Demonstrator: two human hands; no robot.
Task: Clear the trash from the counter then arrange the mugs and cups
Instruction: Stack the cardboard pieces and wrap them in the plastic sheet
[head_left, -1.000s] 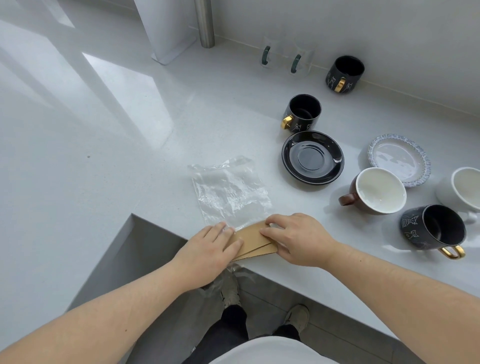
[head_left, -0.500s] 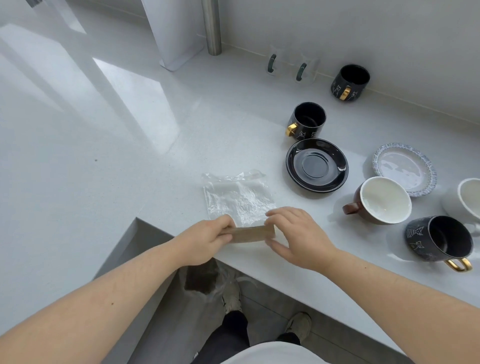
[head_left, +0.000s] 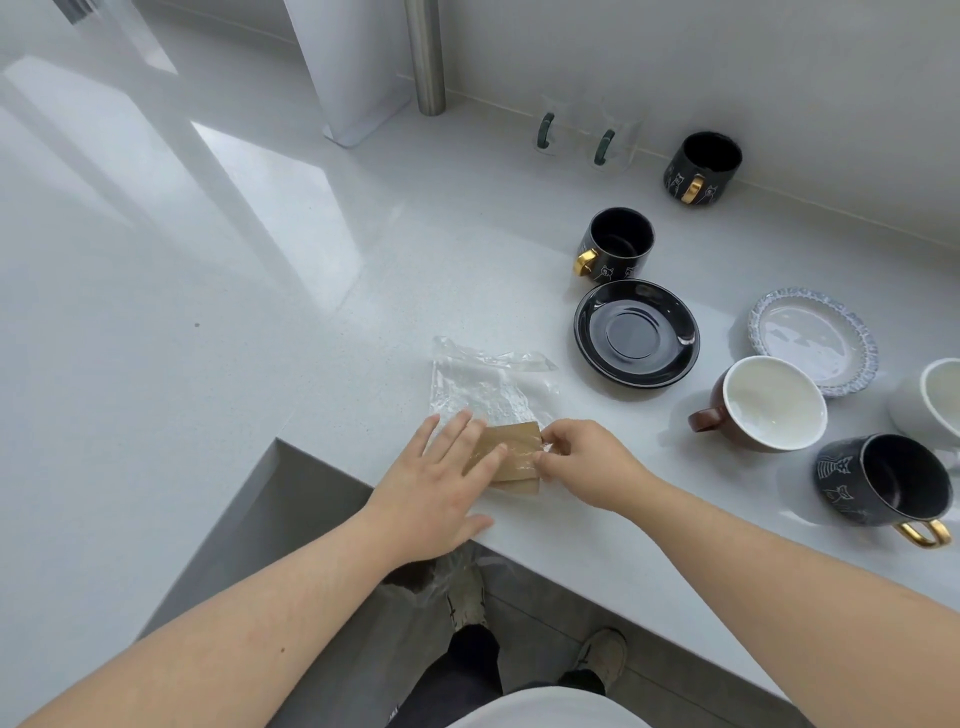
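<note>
left hand (head_left: 441, 486) flat on brown paper (head_left: 511, 457), maybe pressing

Lighting: bright, even daylight. Sunlit patches and pale streaks crossed the white counter (head_left: 208, 291) at upper left. Soft shadows fell beside the cups. Glare sat on the black saucer (head_left: 637, 333). Wide-angle bending showed at edges; focus was slightly soft.

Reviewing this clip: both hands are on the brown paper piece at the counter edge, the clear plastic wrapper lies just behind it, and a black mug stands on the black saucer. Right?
Not quite. In the head view the black saucer is empty; the nearest black mug stands on the counter just behind it. The rest holds: left hand and right hand on the brown paper piece, clear plastic wrapper just behind.
</note>
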